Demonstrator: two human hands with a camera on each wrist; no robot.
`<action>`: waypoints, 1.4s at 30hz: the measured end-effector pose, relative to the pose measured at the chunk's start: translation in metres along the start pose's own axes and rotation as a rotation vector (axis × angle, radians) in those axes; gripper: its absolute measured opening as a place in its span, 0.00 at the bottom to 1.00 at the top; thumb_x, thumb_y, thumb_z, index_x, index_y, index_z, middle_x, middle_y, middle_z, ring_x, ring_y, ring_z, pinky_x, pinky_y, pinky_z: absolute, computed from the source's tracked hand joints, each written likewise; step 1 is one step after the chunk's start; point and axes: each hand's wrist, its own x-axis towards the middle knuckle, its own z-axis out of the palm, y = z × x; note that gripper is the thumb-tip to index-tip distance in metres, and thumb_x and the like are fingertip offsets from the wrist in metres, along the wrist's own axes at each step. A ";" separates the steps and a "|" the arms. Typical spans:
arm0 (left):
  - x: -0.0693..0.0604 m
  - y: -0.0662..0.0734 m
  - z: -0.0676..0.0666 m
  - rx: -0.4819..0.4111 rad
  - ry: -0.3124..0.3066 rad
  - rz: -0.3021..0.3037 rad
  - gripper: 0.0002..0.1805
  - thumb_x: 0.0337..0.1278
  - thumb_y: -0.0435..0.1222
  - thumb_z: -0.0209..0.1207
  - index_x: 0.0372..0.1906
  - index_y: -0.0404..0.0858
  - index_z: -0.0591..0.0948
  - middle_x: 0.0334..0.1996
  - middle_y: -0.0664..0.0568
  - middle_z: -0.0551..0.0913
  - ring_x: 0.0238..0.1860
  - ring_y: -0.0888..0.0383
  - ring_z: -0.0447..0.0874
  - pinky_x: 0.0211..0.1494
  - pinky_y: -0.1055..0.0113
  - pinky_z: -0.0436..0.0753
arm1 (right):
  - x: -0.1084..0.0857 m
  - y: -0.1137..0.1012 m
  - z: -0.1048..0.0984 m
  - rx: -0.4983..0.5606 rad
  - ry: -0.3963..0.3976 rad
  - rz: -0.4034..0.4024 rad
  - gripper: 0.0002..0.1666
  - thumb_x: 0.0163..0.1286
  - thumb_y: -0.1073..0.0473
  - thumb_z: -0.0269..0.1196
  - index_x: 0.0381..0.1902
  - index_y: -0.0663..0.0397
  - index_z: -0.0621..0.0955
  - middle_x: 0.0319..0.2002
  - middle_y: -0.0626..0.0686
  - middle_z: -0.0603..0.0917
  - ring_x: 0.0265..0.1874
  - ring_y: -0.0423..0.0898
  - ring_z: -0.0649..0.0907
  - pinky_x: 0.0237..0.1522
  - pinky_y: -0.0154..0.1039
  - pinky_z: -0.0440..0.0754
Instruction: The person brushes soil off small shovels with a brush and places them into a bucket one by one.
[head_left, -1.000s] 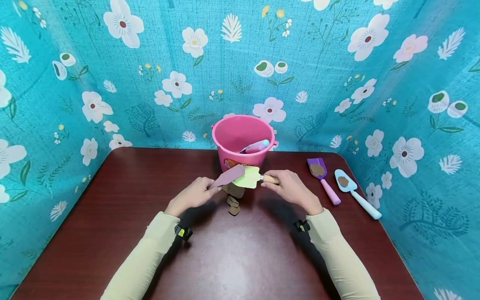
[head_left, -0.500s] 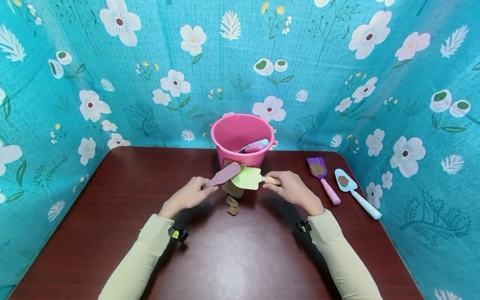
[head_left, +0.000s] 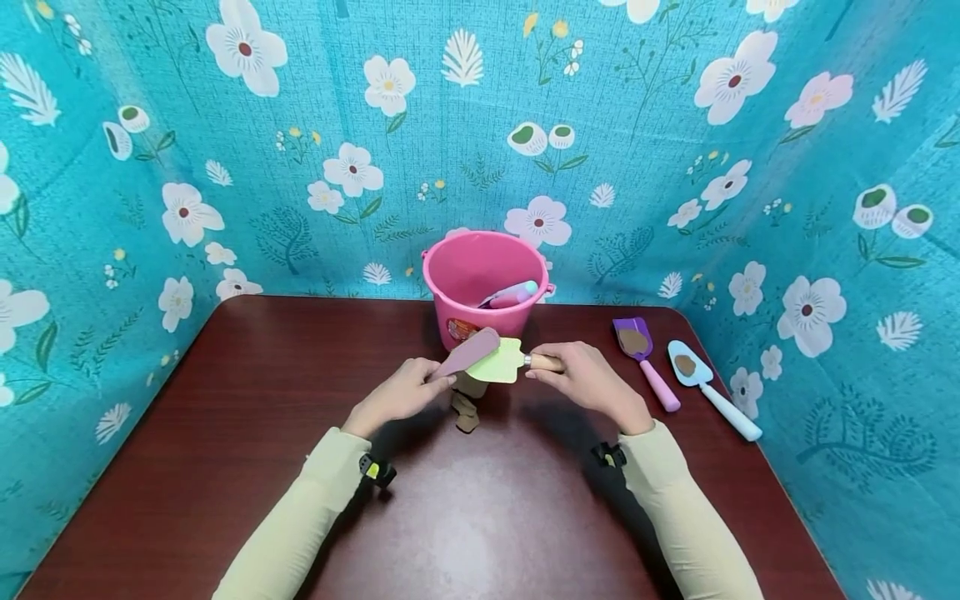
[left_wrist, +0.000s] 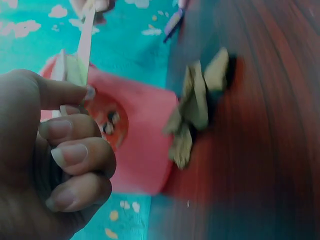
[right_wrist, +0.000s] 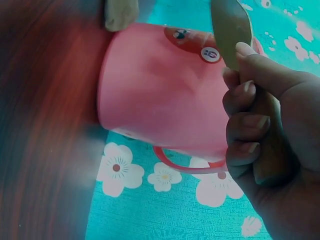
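Observation:
My left hand (head_left: 401, 393) grips a mauve paddle-shaped tool (head_left: 472, 350) with a rounded broad end. My right hand (head_left: 592, 379) holds the wooden handle of a light-green hand trowel (head_left: 502, 362). The mauve tool's broad end overlaps the trowel blade in the head view; whether they touch I cannot tell. Both tools are in front of a pink bucket (head_left: 486, 308) that stands at the back of the table. Several crumpled brown pieces (head_left: 467, 410) lie below the tools. In the left wrist view, curled fingers (left_wrist: 85, 155) hide much of the mauve tool's handle.
At the right lie a purple scoop (head_left: 637, 333) with a pink handle and a pale-blue trowel (head_left: 701, 375), each with a brown patch on its blade. Pastel-coloured tools (head_left: 513, 294) lean inside the bucket. Floral cloth (head_left: 375, 125) hangs around the dark-red table (head_left: 480, 500).
My left hand drew the mauve tool a little to the left, then moved it right again over the green trowel. The right hand with the trowel has stayed almost still.

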 end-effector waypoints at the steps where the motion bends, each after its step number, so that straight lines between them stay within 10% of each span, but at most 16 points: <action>1: -0.001 -0.003 -0.002 0.001 0.005 -0.009 0.15 0.72 0.38 0.58 0.26 0.38 0.78 0.15 0.56 0.69 0.17 0.62 0.65 0.21 0.70 0.64 | -0.001 0.001 -0.001 -0.002 0.002 -0.004 0.10 0.65 0.51 0.73 0.43 0.43 0.87 0.31 0.38 0.83 0.30 0.39 0.78 0.37 0.41 0.78; 11: -0.011 -0.014 -0.014 0.005 0.050 -0.057 0.14 0.73 0.38 0.57 0.30 0.34 0.79 0.14 0.55 0.68 0.16 0.61 0.63 0.19 0.70 0.61 | -0.010 0.009 0.000 0.049 0.021 0.023 0.08 0.66 0.47 0.71 0.40 0.38 0.84 0.24 0.38 0.77 0.27 0.39 0.76 0.33 0.38 0.75; 26: 0.000 0.028 0.019 -0.096 -0.090 0.065 0.18 0.72 0.43 0.59 0.35 0.30 0.82 0.14 0.58 0.68 0.15 0.64 0.63 0.20 0.70 0.64 | -0.001 0.000 0.011 0.044 0.026 -0.012 0.10 0.67 0.49 0.71 0.45 0.40 0.86 0.26 0.37 0.82 0.27 0.38 0.78 0.34 0.38 0.78; 42: -0.016 -0.008 -0.008 -0.084 0.022 -0.033 0.15 0.73 0.39 0.58 0.32 0.31 0.80 0.15 0.55 0.68 0.16 0.61 0.63 0.20 0.69 0.62 | -0.007 -0.003 -0.013 -0.020 0.055 -0.010 0.08 0.66 0.47 0.72 0.39 0.38 0.84 0.23 0.36 0.77 0.27 0.39 0.76 0.33 0.38 0.75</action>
